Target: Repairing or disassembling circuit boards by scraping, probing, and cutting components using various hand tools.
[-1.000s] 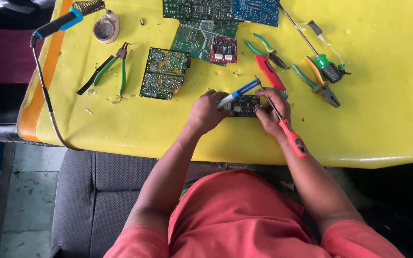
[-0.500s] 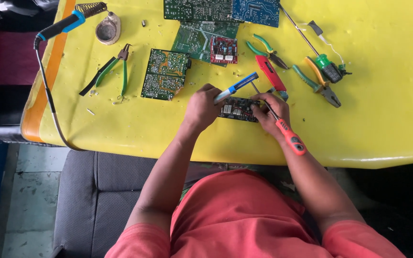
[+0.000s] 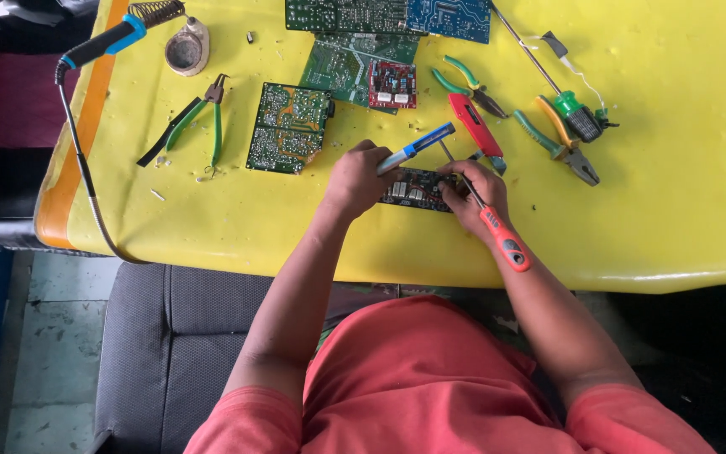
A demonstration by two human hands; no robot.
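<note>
Head view, looking down on a yellow table (image 3: 682, 210). Left hand (image 3: 356, 179) closed around a blue and silver desoldering pump (image 3: 416, 148), tip angled toward a small dark circuit board (image 3: 413, 190) lying flat near the table's front edge. Right hand (image 3: 474, 193) wrapped around a screwdriver with red and black handle (image 3: 506, 242), shaft running up and left over the small dark circuit board; fingers resting on that board's right end. Both hands touching or just above the board, which sits between them. Just behind the right hand: a red-handled tool (image 3: 474, 123) lying flat. Farther back and right: pliers with green and yellow grips (image 3: 558, 145), a green-bodied tool with long metal shaft (image 3: 580, 113). Left of the hands: a green circuit board, solder side up (image 3: 287, 128), and green-handled pliers (image 3: 197, 126). At the rear edge: a red circuit board (image 3: 393, 84) on a larger green board (image 3: 338, 63), further boards beyond. Far left corner: soldering iron with blue and black handle (image 3: 111, 44) in its coiled stand, cable hanging off the table side, round tin (image 3: 185, 50) beside it. Below: grey seat cushion (image 3: 178, 336), red shirt (image 3: 422, 387).
</note>
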